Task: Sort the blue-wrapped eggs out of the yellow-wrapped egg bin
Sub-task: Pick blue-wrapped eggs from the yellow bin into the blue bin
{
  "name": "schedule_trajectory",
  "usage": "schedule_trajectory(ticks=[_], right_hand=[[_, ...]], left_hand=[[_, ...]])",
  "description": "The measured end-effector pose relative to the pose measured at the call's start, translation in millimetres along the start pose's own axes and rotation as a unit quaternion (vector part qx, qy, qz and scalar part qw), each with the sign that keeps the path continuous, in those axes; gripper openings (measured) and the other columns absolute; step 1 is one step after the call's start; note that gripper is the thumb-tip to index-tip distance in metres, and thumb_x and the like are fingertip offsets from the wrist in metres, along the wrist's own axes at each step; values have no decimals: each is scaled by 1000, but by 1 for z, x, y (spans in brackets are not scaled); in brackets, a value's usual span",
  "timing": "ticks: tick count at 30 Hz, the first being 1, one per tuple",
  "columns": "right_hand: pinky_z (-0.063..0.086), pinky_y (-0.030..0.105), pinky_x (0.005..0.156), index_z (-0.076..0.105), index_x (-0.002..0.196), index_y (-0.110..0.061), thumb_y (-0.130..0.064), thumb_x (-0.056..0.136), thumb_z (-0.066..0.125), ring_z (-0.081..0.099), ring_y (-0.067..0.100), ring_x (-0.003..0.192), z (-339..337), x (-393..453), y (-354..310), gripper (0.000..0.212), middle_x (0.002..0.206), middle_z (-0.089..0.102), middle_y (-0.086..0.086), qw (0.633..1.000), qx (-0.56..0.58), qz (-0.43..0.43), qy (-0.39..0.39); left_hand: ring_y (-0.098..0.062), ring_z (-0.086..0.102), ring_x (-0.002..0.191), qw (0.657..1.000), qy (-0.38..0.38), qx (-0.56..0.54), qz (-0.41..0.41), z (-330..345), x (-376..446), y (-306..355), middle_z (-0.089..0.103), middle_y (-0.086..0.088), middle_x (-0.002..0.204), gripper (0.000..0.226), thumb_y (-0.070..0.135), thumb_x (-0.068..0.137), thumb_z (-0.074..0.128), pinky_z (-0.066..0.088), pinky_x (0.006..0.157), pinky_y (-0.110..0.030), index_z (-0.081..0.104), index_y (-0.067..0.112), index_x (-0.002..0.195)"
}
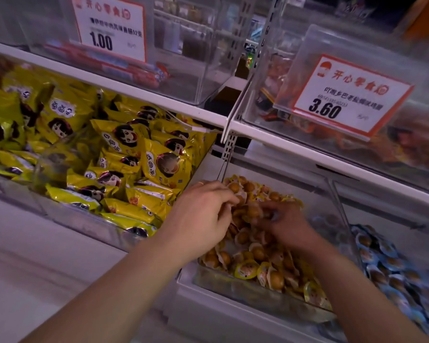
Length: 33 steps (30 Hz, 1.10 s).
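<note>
A clear plastic bin [233,288] on the lower shelf holds a heap of yellow-wrapped eggs [260,266]. Both hands are inside it, in the middle of the heap. My left hand [201,216] comes in from the left with its fingers curled down into the eggs. My right hand [285,224] lies opposite it, blurred, fingers bent among the wrappers. Whether either hand holds an egg cannot be told. No blue wrapper shows in this bin. A neighbouring bin on the right holds blue-wrapped eggs [391,268].
Left of the egg bin lies a bin of yellow snack packets [124,154] with cartoon faces. The shelf above carries clear boxes with price signs reading 1.00 [109,28] and 3.60 [349,97]. A white shelf edge [307,149] overhangs the bins.
</note>
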State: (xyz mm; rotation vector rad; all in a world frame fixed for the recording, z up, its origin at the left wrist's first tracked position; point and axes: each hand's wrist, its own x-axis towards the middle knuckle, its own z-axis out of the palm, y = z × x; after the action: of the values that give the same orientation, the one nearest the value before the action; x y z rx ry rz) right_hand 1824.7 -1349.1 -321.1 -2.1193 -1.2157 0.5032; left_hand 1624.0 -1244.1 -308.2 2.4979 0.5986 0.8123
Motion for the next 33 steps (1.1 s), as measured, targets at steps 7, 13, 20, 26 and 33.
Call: schedule_trajectory(ticks=[7, 13, 20, 26, 33], right_hand=[[54, 27, 70, 76, 105, -14, -22, 88, 75, 67, 13, 80, -20, -12, -5, 19, 93, 75, 7, 977, 139, 121, 106], [46, 25, 50, 61, 121, 11, -7, 98, 54, 60, 18, 66, -19, -32, -26, 30, 95, 63, 19, 846, 508, 159, 24], [61, 35, 70, 67, 120, -17, -16, 97, 63, 72, 21, 86, -24, -47, -19, 24, 102, 73, 7, 960, 175, 99, 197], [56, 44, 88, 69, 116, -9, -29, 101, 54, 71, 24, 106, -19, -59, -34, 29, 109, 75, 11, 897, 426, 111, 47], [53, 48, 93, 61, 126, -9, -43, 105, 34, 71, 35, 102, -14, -63, -51, 48, 105, 74, 22, 926, 333, 116, -133]], left_hand=[[-14, 58, 106, 992, 113, -40, 37, 8, 2, 25, 68, 9, 106, 24, 17, 89, 55, 48, 91, -34, 74, 22, 103], [-4, 58, 109, 996, 22, -89, -17, 20, 4, 42, 62, 15, 121, 38, 47, 91, 60, 47, 91, -23, 57, 36, 127], [-3, 60, 103, 999, 29, -30, 6, 12, 4, 33, 64, 19, 113, 25, 41, 92, 62, 51, 91, -33, 65, 38, 116], [-11, 53, 120, 996, -34, -38, 77, 17, 4, 37, 45, 18, 139, 71, 66, 83, 60, 49, 96, -33, 33, 46, 146], [-9, 60, 95, 987, 123, -92, 36, 11, 9, 17, 66, 6, 105, 20, 22, 97, 62, 43, 80, -15, 70, 19, 115]])
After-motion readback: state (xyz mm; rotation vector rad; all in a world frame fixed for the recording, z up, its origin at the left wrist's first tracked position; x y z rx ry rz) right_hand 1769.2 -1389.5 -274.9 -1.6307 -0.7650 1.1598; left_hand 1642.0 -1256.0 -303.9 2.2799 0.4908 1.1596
